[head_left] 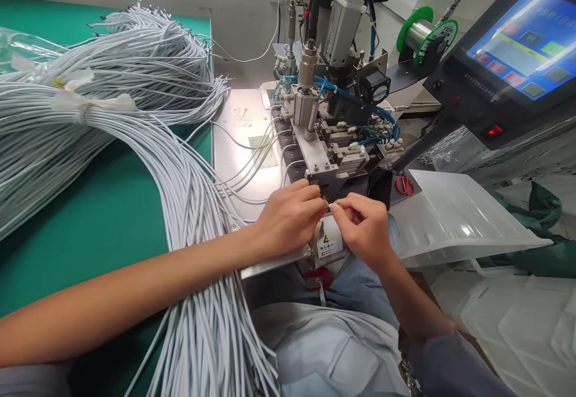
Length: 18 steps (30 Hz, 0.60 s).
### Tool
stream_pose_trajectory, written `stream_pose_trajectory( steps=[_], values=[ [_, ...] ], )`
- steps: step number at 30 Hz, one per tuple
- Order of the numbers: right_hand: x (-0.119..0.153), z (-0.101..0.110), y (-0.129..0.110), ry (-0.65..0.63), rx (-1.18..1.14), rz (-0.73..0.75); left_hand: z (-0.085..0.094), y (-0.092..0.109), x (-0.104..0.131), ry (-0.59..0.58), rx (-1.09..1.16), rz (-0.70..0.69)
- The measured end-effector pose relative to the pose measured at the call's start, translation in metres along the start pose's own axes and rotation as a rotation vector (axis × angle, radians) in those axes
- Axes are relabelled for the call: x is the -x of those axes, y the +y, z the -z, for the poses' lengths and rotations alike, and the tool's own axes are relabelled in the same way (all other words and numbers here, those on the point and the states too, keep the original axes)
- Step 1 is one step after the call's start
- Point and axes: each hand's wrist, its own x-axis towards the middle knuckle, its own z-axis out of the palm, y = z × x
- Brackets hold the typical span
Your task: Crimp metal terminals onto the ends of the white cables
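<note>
My left hand [293, 218] is closed in a pinch at the front of the machine, its forearm lying across a thick bundle of white cables [189, 196]. Facing it, my right hand [366, 229] pinches too, with thumb and forefinger almost touching the left fingertips. Between them shows the small pale end of a white cable [330, 206]; the rest of it is hidden by my fingers. Just behind both hands stands the bench machine [310, 100], with metal cylinders and blue air hoses. Several white cables run from its black slotted row [288, 145] toward the bundle.
A second heap of cables [148, 55] lies on the green mat [90, 217]. At the right are a tilted touchscreen [526, 49], a green-flanged solder wire spool [423, 32], red-handled scissors [405, 186] and a translucent plastic tray [463, 211]. A white tie [96, 103] binds the nearer bundle.
</note>
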Motion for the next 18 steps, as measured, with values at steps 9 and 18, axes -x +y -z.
stream_pose_trajectory(
  steps=[9,18],
  values=[
    [0.002,-0.009,0.004,0.156,-0.244,0.006,0.011,0.017,-0.007,-0.066,0.403,0.388],
    [-0.007,-0.008,0.053,0.007,-0.321,-0.24,0.005,-0.013,-0.03,-0.538,0.027,0.124]
  ],
)
